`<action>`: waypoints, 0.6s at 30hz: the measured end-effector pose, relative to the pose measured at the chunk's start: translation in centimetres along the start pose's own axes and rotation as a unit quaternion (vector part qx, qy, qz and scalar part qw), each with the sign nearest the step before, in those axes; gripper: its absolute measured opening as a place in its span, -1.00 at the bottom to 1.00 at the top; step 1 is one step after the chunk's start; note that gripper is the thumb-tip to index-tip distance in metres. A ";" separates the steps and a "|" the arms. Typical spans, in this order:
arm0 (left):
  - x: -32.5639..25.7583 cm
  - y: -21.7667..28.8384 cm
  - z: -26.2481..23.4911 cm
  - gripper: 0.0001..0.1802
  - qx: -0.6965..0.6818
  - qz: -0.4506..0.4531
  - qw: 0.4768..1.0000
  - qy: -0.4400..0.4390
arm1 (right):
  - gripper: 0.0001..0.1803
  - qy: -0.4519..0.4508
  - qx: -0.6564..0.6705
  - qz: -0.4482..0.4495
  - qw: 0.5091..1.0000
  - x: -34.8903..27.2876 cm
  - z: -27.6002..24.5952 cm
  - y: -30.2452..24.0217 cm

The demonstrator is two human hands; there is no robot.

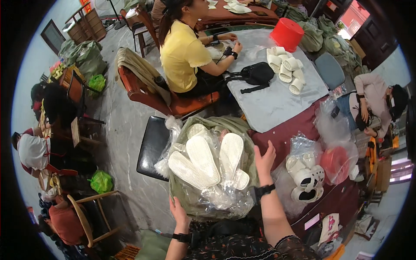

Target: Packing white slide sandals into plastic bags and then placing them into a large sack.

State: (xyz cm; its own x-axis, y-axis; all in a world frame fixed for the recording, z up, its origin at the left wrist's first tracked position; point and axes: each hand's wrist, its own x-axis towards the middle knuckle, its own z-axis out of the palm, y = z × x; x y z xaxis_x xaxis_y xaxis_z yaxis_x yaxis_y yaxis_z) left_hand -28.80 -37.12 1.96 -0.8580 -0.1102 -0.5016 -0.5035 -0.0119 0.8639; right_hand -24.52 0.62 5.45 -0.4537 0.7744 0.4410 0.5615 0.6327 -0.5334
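A large olive-green woven sack point(246, 128) stands in front of me, its mouth wide. White slippers point(203, 161) in clear plastic bags point(219, 200) fill it, several with their textured soles facing up. My left hand point(178, 211) is at the sack's near left edge, fingers apart and holding nothing. At the sack's right side my right hand point(265, 161) is raised with thumb and fingers spread, also without anything in it. Whether either hand touches the sack I cannot tell.
A black padded stool point(152, 145) stands left of the sack. Bagged white-and-black slippers point(307, 180) and a red tub point(336, 162) lie to the right. Ahead, a person in yellow point(182, 60) works at a pale-covered table point(260, 108) with white slippers point(286, 65) and a red bucket point(287, 34).
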 end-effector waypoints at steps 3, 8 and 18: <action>-0.2 2.8 0.7 -0.43 -0.024 -0.002 0.998 -0.052 | -0.39 -0.127 0.042 0.216 0.967 1.7 3.5 2.8; -1.1 2.3 1.6 -0.43 -0.024 0.027 0.995 -0.088 | -0.36 -0.170 0.065 0.029 0.983 5.9 9.4 -0.6; 0.4 -0.7 -1.3 -0.39 -0.093 0.002 0.995 0.027 | -0.47 -0.434 0.148 0.145 0.877 5.0 17.4 2.2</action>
State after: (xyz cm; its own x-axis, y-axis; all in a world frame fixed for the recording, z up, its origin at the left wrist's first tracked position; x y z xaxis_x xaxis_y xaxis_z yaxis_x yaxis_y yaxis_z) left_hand -28.64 -38.43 1.26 -0.8504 -0.1638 -0.5000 -0.4691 -0.1942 0.8615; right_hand -37.61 5.96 -6.06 -0.7496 0.5338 -0.3914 0.5945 0.2829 -0.7527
